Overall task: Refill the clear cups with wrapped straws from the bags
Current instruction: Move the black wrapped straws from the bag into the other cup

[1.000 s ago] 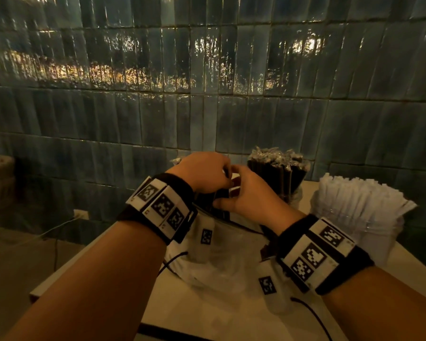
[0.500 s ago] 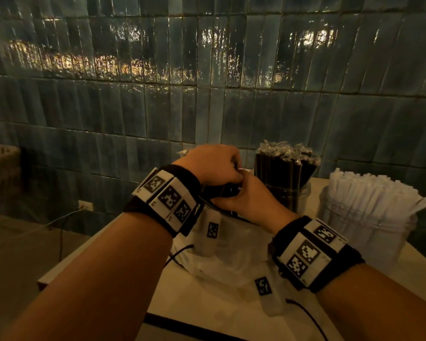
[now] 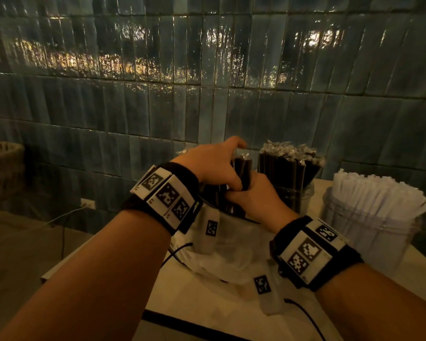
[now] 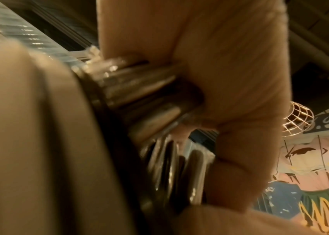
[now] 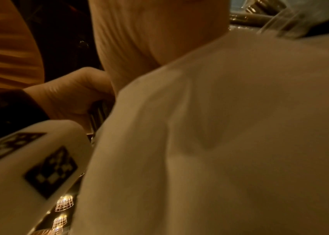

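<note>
**Both hands on a bundle of black straws, lifted higher out of the bag**

Far left: woven basket (image 3: 3, 166) against the tiled wall (image 3: 207, 94); a wall socket (image 3: 87, 204) low down with a cable trailing from it

Left hand (image 3: 212, 163): fingers curled round a bundle of black wrapped straws (image 3: 242, 168), thumb below; the left wrist view shows the fingers (image 4: 229, 79) clamped on the glossy wrappers (blurred). Half a second ago this hand sat lower and covered the bundle; the straw tops now stand clear above the knuckles

Below the hands: clear plastic bag (image 3: 231, 247) lying crumpled on the pale table (image 3: 194, 303), bundle's lower end still at its mouth

Right hand (image 3: 253, 195): just under and touching the left, fingers wrapped on the same bundle from below, much as before. Right wrist view mostly filled by the palm, little to tell

Right of the hands: clear cup of black wrapped straws (image 3: 290, 173), upright, packed full, near the bundle but apart. Further right, a clear cup of white wrapped straws (image 3: 369, 205), fanned out. Both cups sit where they were; the view has tilted slightly
</note>
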{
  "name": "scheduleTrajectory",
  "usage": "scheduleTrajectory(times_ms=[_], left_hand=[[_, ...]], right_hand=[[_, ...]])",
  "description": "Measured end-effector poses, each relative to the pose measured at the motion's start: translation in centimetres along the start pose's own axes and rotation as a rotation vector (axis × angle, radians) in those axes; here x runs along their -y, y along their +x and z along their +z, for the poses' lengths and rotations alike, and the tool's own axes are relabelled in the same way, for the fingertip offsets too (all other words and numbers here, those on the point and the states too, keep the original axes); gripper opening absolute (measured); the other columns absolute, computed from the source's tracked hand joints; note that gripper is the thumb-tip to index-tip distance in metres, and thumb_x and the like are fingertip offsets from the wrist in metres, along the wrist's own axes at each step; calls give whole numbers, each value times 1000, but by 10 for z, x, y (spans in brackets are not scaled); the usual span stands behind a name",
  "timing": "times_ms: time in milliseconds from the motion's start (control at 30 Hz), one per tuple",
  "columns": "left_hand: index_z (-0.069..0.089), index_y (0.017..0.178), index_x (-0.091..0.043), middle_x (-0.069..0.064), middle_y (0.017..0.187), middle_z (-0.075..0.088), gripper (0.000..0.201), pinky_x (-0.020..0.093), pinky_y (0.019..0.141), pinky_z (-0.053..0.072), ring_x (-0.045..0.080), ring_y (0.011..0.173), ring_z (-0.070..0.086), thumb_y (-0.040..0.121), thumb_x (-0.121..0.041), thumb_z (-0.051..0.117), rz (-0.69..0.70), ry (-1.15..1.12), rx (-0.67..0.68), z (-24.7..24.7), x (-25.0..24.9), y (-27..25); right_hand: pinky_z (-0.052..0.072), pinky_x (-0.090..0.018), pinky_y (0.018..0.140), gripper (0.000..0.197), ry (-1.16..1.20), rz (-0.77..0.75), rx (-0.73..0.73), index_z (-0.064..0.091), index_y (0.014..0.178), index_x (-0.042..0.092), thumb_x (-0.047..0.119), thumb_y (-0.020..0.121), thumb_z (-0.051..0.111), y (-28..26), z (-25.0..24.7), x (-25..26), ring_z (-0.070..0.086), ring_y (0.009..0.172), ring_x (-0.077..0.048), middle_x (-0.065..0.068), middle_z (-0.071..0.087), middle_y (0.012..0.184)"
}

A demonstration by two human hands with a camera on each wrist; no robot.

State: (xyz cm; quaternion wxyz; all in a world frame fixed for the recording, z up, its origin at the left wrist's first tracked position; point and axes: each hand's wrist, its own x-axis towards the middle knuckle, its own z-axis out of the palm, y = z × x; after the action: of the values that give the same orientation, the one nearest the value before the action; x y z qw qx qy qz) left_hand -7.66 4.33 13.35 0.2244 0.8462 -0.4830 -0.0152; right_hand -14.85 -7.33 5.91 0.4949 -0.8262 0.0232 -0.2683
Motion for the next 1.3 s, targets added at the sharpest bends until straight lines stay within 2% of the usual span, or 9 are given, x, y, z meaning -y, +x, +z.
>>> scheduleTrajectory(times_ms=[200, 333, 467, 667, 767, 867, 967, 1133, 1300], left_hand=[[38, 134, -29, -2, 107, 60, 64, 38, 85, 53, 18, 92, 60, 78, -29, 69, -2, 81, -13, 2, -3, 4], [51, 114, -27, -7, 90, 55, 29, 31, 76, 43, 12, 83, 54, 86, -21, 57, 24, 101, -30, 3, -5, 6], [52, 101, -28, -9, 86, 53, 13, 30, 75, 42, 9, 79, 52, 91, -20, 50, 39, 111, -43, 5, -6, 7], [48, 100, -28, -10, 84, 48, 19, 31, 78, 43, 16, 86, 51, 88, -13, 49, 20, 132, -34, 4, -8, 7], [50, 117, -22, -1, 101, 58, 29, 37, 84, 49, 20, 92, 56, 88, -17, 50, 7, 137, -38, 5, -11, 7], [42, 130, -22, 2, 102, 60, 43, 36, 77, 48, 19, 85, 55, 88, -16, 50, -6, 148, -51, 6, -12, 7], [40, 131, -22, -3, 93, 57, 46, 34, 77, 48, 18, 82, 54, 88, -14, 51, -20, 161, -46, 6, -12, 9], [45, 128, -25, 2, 119, 59, 43, 34, 81, 47, 19, 92, 55, 87, -13, 48, 2, 189, -58, 7, -11, 11], [45, 129, -26, -2, 105, 59, 42, 29, 75, 40, 13, 82, 47, 88, -15, 50, 24, 206, -76, 8, -11, 14]], right_hand=[[57, -33, 73, 33, 55, -14, -137, 62, 103, 15, -7, 79, 64, -1, -7, -4, 66, 82, -12, -5, 67, 89], [48, -9, 56, 39, -13, -44, -197, 58, 91, 25, -8, 73, 68, 1, -12, -8, 63, 69, 3, 7, 63, 80], [42, -8, 50, 35, -124, -15, -98, 54, 77, 22, -8, 70, 71, -5, -8, -13, 56, 65, 1, 5, 57, 72], [49, -14, 64, 20, -265, 42, 114, 66, 90, 7, 8, 74, 77, -12, -12, -14, 63, 76, -8, -4, 67, 84], [46, -10, 55, 15, -226, 44, 53, 61, 78, 10, 1, 76, 72, -12, -18, -9, 60, 66, -6, 0, 61, 72], [53, -23, 63, 14, -137, 52, -49, 62, 79, 12, 2, 76, 72, -6, -31, 7, 65, 68, -14, -4, 65, 74], [57, -32, 67, 14, -81, 49, -135, 66, 80, 20, 10, 73, 75, 6, -50, 31, 70, 72, -14, 0, 70, 74], [57, -44, 79, 18, -90, 7, -209, 65, 89, 15, 13, 73, 75, 29, -86, 70, 68, 86, -28, -13, 69, 89], [56, -50, 82, 27, -104, 15, -143, 57, 101, 16, 10, 79, 72, 36, -107, 91, 69, 88, -28, -18, 66, 104]])
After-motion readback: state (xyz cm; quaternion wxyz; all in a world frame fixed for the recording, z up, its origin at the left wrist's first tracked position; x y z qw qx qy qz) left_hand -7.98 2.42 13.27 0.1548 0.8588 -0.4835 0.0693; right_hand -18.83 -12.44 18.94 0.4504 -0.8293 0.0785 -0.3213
